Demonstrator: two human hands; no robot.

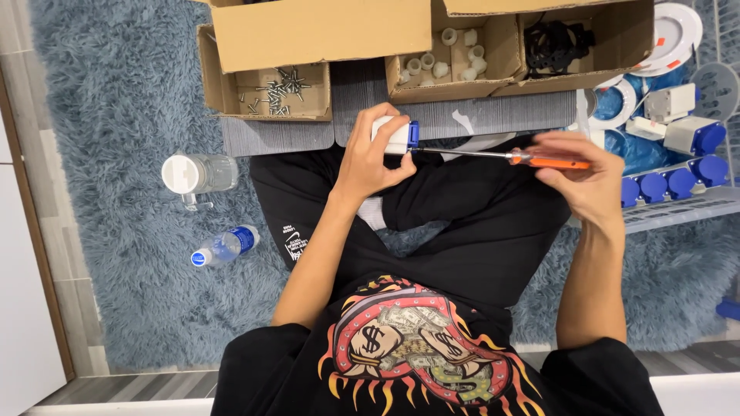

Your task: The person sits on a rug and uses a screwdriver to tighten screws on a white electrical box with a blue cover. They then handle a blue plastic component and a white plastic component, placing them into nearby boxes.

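My left hand grips a small white box with a blue end, held over my crossed legs. My right hand holds an orange-handled screwdriver level, and its metal shaft runs left with the tip at the blue end of the box. I sit cross-legged in black clothes on a shaggy blue rug.
Open cardboard boxes stand ahead: one with screws, one with white plastic caps, one with black parts. More white and blue boxes and round white lamps lie at right. A jar and a water bottle lie at left.
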